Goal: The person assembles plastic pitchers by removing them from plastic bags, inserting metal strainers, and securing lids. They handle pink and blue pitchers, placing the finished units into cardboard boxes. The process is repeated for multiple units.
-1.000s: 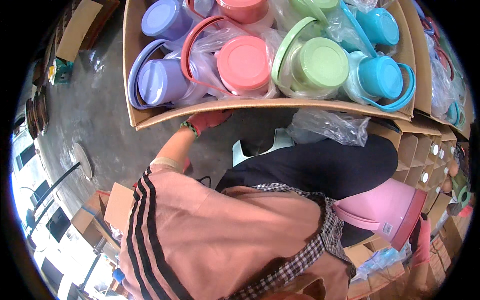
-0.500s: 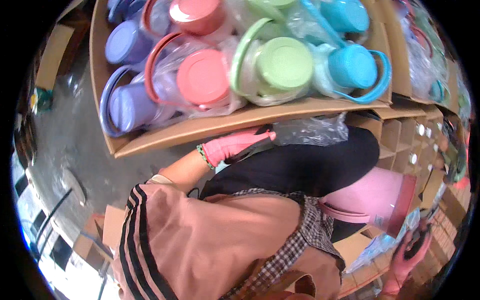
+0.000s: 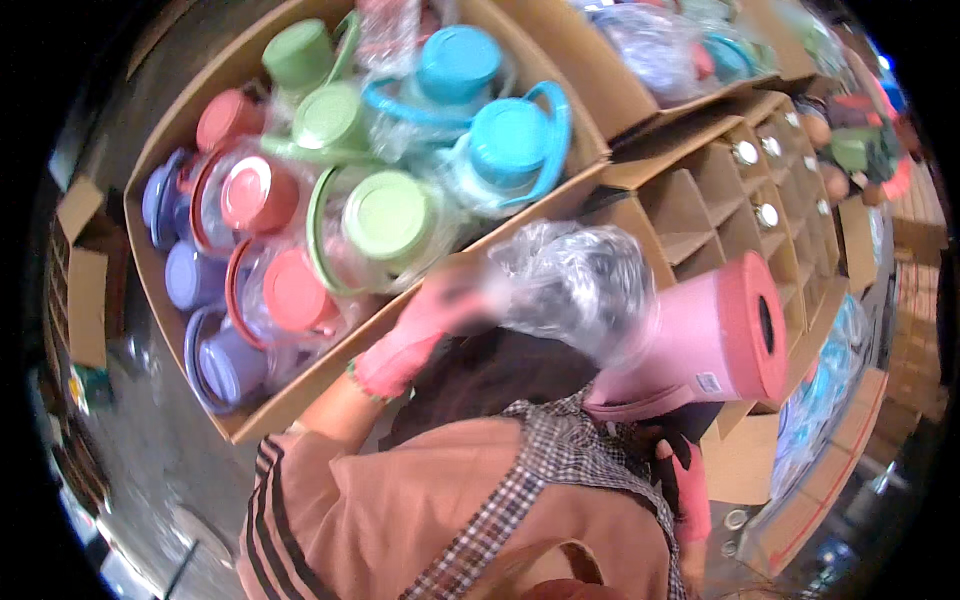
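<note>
Beside the carton (image 3: 300, 390), left grip (image 3: 425, 325) now holding raised clear bag (image 3: 575, 285), right grip (image 3: 690, 487) unclear

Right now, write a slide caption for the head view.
Gloved left hand holds crumpled clear plastic near a pink container, beside a carton of colorful lidded containers.

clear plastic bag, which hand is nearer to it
Left. The left hand touches the clear plastic bag at its left end; the right hand is apart from it, below the pink container in the picture.
</note>
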Motion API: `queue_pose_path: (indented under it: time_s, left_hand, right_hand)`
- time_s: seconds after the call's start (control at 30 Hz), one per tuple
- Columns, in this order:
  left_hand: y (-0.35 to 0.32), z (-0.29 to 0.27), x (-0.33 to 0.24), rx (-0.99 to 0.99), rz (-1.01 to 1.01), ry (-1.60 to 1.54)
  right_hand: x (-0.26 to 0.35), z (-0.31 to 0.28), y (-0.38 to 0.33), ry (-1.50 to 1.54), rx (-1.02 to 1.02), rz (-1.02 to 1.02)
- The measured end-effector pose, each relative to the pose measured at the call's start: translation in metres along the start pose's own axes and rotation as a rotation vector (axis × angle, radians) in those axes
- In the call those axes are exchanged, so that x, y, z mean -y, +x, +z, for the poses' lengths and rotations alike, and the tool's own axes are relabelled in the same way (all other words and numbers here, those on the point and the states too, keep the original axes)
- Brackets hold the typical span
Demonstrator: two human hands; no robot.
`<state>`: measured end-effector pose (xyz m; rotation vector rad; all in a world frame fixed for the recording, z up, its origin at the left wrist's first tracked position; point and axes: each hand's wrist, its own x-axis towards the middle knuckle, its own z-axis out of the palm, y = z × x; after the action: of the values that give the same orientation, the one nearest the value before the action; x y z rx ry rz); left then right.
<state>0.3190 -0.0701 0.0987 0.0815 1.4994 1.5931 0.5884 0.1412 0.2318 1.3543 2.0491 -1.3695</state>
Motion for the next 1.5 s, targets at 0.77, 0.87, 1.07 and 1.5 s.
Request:
queue_pose_path:
  time_s: [0.77, 0.87, 1.07, 1.5]
  left_hand:
    - [-0.055, 0.191, -0.121, 0.401, 0.821, 0.369]
    - [0.011, 0.191, -0.129, 0.228, 0.759, 0.364]
    - [0.08, 0.21, -0.132, 0.597, 0.694, 0.337]
    - [0.176, 0.222, -0.11, 0.054, 1.014, 0.923]
  right_hand:
    - [0.059, 0.006, 0.023, 0.845, -0.285, -1.209]
    - [0.066, -0.012, 0.005, 0.392, -0.469, -1.207]
    - [0.044, -0.055, -0.029, 0.096, 0.218, -0.968]
    - [-0.044, -0.159, 0.132, -0.066, -0.572, -0.594]
